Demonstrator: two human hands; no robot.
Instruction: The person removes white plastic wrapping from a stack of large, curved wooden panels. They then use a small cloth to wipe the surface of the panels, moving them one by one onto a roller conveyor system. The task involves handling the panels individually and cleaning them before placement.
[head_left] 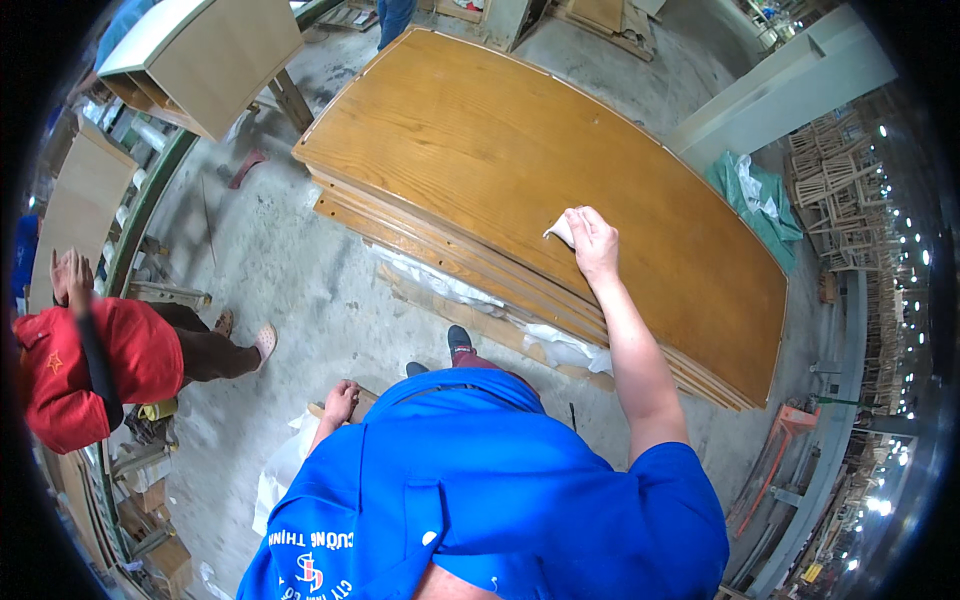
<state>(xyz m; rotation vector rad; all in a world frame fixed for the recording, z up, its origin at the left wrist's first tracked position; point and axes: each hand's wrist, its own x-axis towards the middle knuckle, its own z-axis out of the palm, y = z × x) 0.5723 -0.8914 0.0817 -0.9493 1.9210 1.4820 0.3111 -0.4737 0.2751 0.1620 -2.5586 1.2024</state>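
My right hand [594, 242] is closed on a small whitish cloth [562, 231], just over the top panel of the stack. That panel is a large varnished brown wooden board [470, 130] with curved long edges. Several similar boards [440, 250] lie beneath it, their edges showing on the side nearest me. Down by my side, my left hand [342, 402] has its fingers curled. It is next to a brownish flat edge [362, 404] and a white sheet [283, 470]; what it grips, if anything, is hidden.
White wrapping [560, 348] pokes out under the stack. A co-worker in red [110, 350] stands at the left by a green rail [140, 225]. A pale cabinet [215, 60] stands at the far left. Green sheeting [750, 205] and an orange-red metal frame [790, 425] are at the right.
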